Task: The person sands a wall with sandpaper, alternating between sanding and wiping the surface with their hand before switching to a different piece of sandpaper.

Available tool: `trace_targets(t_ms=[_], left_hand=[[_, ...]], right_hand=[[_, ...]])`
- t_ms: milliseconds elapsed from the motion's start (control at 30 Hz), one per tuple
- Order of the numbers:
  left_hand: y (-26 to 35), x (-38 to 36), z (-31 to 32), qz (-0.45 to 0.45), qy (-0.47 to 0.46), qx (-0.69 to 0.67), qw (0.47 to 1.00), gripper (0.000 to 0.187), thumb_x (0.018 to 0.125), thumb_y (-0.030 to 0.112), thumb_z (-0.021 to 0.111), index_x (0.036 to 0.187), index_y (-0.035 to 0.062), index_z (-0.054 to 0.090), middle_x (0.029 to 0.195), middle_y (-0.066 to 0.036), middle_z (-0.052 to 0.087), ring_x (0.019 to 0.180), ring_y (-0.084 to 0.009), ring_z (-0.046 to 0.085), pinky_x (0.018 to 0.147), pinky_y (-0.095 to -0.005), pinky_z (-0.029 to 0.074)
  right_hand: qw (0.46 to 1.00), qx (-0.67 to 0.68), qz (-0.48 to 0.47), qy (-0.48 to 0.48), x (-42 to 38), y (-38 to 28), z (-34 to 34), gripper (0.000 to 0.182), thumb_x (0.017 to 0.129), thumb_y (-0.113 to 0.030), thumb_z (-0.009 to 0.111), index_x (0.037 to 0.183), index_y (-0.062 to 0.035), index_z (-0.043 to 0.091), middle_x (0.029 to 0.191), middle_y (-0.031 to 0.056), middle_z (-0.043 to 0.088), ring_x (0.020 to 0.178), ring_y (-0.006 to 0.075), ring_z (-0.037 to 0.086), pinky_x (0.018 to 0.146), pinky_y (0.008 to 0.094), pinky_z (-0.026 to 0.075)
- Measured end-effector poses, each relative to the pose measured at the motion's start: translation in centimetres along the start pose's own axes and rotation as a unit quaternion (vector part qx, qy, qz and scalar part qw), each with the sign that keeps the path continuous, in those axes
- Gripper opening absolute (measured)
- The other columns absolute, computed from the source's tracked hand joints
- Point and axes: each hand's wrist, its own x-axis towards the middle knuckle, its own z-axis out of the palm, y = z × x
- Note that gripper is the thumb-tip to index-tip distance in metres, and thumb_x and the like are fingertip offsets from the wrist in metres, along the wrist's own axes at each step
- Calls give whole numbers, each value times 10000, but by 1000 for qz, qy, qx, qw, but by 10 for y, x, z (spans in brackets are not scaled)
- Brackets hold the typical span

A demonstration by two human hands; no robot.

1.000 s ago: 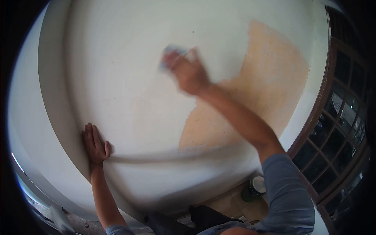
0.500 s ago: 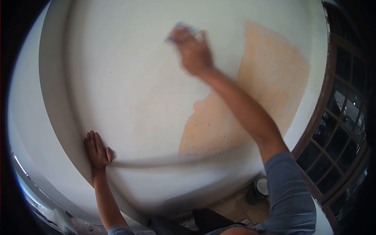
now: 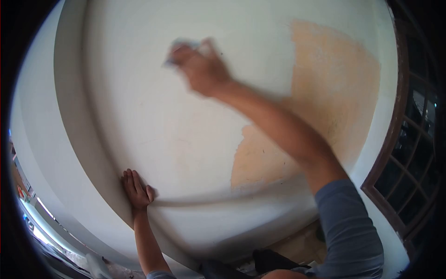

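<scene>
My right hand is up against the upper part of the white wall, its fingers closed around a flat grey-blue piece. Motion blurs that piece, and the hand covers most of it, so its kind does not show. Low on the left, my left hand lies flat on the wall beside the inner corner, fingers stretched out and holding nothing. To the right of my right hand is a peach-coloured patch with ragged edges, partly behind my right forearm.
A wall edge or column runs down the left. At the right stands a brown-framed window or door with glass panes. A ledge crosses the wall low down, above the tiled floor.
My right hand has moved left and slightly down across the wall with the grey-blue piece. The view has shifted, and the bucket on the floor is now mostly hidden. My left hand stays on the wall.
</scene>
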Motion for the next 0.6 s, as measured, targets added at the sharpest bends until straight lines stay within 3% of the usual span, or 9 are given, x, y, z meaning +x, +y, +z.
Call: trace_targets(t_ms=[33, 100, 133, 167, 233, 267, 400, 500, 600], left_hand=[[0, -3, -1, -2, -6, -1, 1000, 633, 878, 304, 401, 1371, -94, 414, 1420, -285, 391, 1319, -464, 379, 1085, -591, 300], [4, -3, -2, -15, -7, -3, 1000, 634, 873, 301, 404, 1370, -92, 414, 1420, -285, 390, 1317, -465, 380, 1083, -591, 301], [4, -1, 0, -18, 2, -8, 1000, 636, 867, 298, 406, 1370, -90, 415, 1420, -285, 390, 1314, -466, 382, 1080, -591, 302], [5, -4, 1, -20, 1, 0, 1000, 636, 867, 298, 406, 1370, -90, 415, 1420, -285, 390, 1314, -466, 382, 1080, -591, 302], [4, -1, 4, -15, 11, -15, 1000, 641, 865, 300, 403, 1376, -86, 409, 1422, -283, 387, 1314, -464, 383, 1077, -593, 302], [5, 1, 1, -9, 5, -7, 1000, 638, 877, 304, 403, 1383, -84, 400, 1429, -278, 380, 1316, -464, 381, 1078, -588, 305], [9, -1, 2, 3, 4, -21, 1000, 623, 890, 307, 403, 1377, -83, 410, 1426, -275, 389, 1318, -464, 381, 1084, -580, 302], [1, -1, 4, -8, 16, -16, 1000, 611, 901, 311, 405, 1370, -80, 424, 1418, -275, 401, 1318, -465, 381, 1091, -575, 297], [6, -6, 3, -17, 12, -22, 1000, 603, 896, 304, 401, 1363, -76, 437, 1408, -278, 413, 1314, -467, 385, 1097, -577, 287]], right_hand=[[993, -81, 72, 43, -10, 47, -1, 320, 892, -116, 496, 1177, -131, 640, 1379, 17, 532, 1298, 166, 470, 1050, 577, 308], [935, 131, 270, 188, -32, 150, -13, 314, 967, -155, 433, 1227, -113, 605, 1340, 57, 549, 1299, 225, 451, 977, 643, 334], [909, -141, 352, 172, -38, 171, -23, 345, 980, -148, 432, 1294, -60, 546, 1252, 62, 578, 1263, 249, 486, 1060, 572, 315], [900, -121, 381, 174, -28, 170, -25, 321, 974, -143, 433, 1249, -45, 567, 1243, 86, 579, 1241, 285, 492, 1036, 593, 316], [897, -130, 388, 167, 0, 124, -3, 305, 962, -138, 434, 1215, -46, 577, 1244, 106, 580, 1229, 307, 483, 1001, 608, 325], [914, -103, 322, 223, 26, 89, 20, 278, 941, -133, 452, 1162, -45, 596, 1225, 118, 586, 1183, 308, 506, 968, 602, 343], [990, 69, 93, 80, 87, -90, 36, 429, 943, -237, 474, 1329, -58, 531, 1419, 71, 497, 1379, 249, 371, 1143, 546, 212], [1000, 0, 25, 1, 74, -23, 15, 387, 937, -229, 487, 1300, -119, 563, 1417, 4, 505, 1371, 163, 383, 1127, 578, 211], [973, -7, 222, 69, 31, 118, -6, 346, 961, -162, 425, 1266, -171, 590, 1366, -7, 539, 1311, 170, 450, 994, 586, 355]])
